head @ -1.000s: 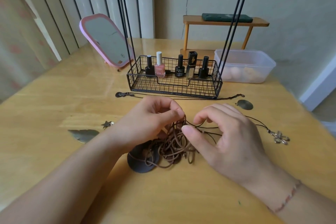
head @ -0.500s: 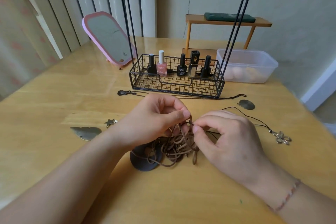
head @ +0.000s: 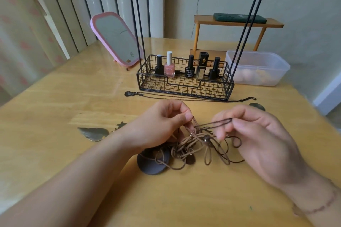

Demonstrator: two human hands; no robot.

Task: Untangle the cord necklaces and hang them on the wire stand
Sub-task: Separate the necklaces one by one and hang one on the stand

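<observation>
Brown cords (head: 195, 142) are lying knotted on the table (head: 55, 116), soft, light and likely to snag. A loop is being pinched by the left hand (head: 162, 125), a dark strand (head: 215, 122) by the right hand (head: 258, 138); loose loops are probably best gripped near the knot.

Brown cord necklaces (head: 199, 142): tangled knot, near centre of table, partly lifted, dark round pendant (head: 153, 160) lying flat at left. Black wire stand (head: 184, 83): upright, far centre, basket base.

Soft daylight, pale glare on the table (head: 103, 116), wide-angle bending at edges.
</observation>
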